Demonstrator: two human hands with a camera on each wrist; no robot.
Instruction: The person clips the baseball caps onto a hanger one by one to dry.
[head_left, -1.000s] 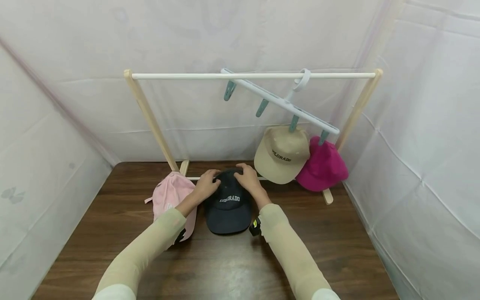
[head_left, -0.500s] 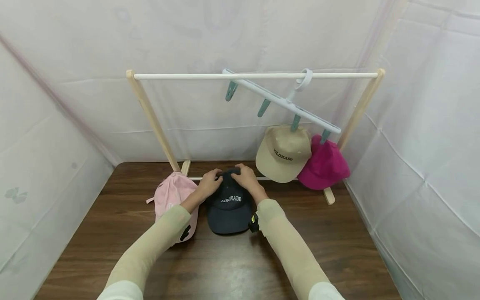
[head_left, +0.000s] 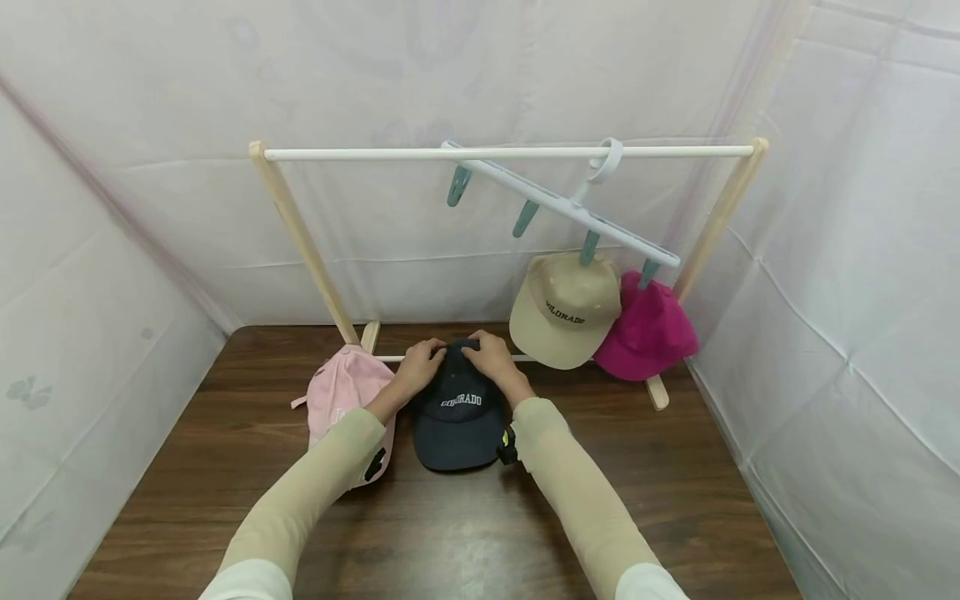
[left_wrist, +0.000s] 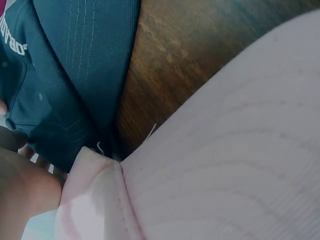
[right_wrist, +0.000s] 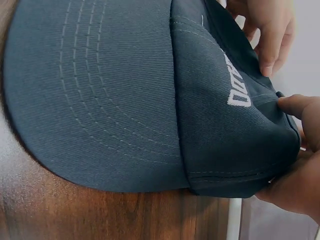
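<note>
A navy cap point(head_left: 459, 412) with white lettering lies on the brown table point(head_left: 450, 517), brim toward me; the same navy cap point(right_wrist: 150, 100) fills the right wrist view. My left hand point(head_left: 420, 364) grips the crown's back left and my right hand point(head_left: 489, 357) grips its back right, fingers curled over the fabric. In the right wrist view the fingertips point(right_wrist: 292, 106) pinch the crown near the lettering. A pink cap point(head_left: 341, 392) lies just left of the navy one, and that pink cap point(left_wrist: 225, 165) covers most of the left wrist view beside the navy cap point(left_wrist: 75, 75).
A wooden rack with a white rail point(head_left: 502, 152) stands behind the caps. A tilted clip hanger point(head_left: 558, 204) on it holds a beige cap point(head_left: 564, 312) and a magenta cap point(head_left: 647, 329). White sheeting encloses the table on three sides.
Both hands have closed in a little on the back of the navy cap's crown; the cap has shifted slightly away from me.
</note>
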